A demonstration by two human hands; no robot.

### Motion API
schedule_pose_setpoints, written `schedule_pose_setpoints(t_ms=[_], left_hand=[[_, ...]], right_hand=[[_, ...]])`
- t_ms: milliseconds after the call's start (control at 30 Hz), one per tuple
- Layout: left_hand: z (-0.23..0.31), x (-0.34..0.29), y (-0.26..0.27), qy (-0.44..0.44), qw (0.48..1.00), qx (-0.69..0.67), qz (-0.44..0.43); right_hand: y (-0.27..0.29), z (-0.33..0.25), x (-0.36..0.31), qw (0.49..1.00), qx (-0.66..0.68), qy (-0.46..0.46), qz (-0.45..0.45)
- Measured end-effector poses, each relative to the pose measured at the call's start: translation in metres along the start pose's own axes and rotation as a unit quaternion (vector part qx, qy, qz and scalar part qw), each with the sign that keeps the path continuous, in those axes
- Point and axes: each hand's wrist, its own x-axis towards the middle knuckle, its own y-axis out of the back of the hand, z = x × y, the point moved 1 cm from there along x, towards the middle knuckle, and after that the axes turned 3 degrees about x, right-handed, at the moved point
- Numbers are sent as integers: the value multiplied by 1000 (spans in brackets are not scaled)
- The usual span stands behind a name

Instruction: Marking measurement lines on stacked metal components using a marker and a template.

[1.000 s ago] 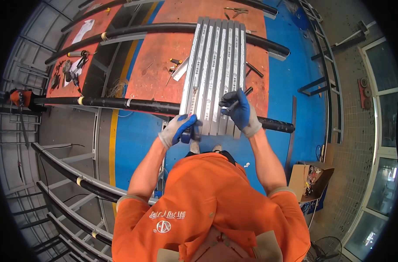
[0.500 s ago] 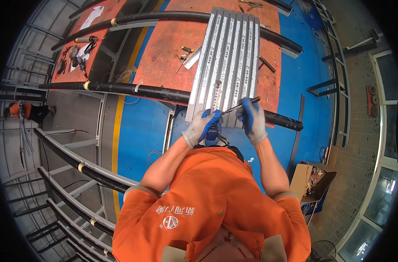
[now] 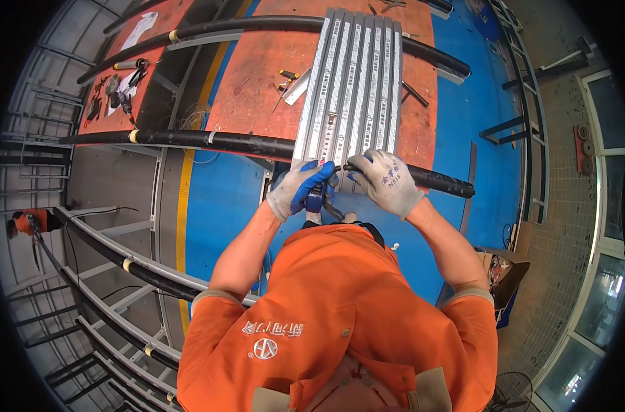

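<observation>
Several grey metal profiles (image 3: 374,89) with printed white film lie side by side before me. Closed round a blue tape measure (image 3: 315,199), my left hand (image 3: 297,191) is at their near end in a grey glove with blue fingers. The yellow-white tape blade (image 3: 327,141) runs out along one of the profiles. My right hand (image 3: 389,184), gloved alike, is closed on a thin black marker (image 3: 349,167) just right of the left hand. A short dark piece shows at the left fingertips, close to the marker; whether the two touch is hard to tell.
Under the profiles are a red-orange worktop (image 3: 250,89) and a black padded rail (image 3: 250,144). A yellow-handled tool (image 3: 289,74) and a black rod (image 3: 415,95) lie beside them. A cardboard box (image 3: 511,278) stands at right; another person (image 3: 34,221) is far left.
My right hand has turned over, its back now up, and moved down and left with the marker to the left hand. The left hand has shifted slightly left with the tape measure.
</observation>
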Motion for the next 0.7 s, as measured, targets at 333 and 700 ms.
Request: schedule_pose_setpoints(t_ms=[333,700], left_hand=[[-22,5,-1,59,996,60,6],[-64,-21,71,82,921,378,35]], right_hand=[[-10,12,-11,990,-87,92,-57],[-93,39,-27,938,246,-133,-205]])
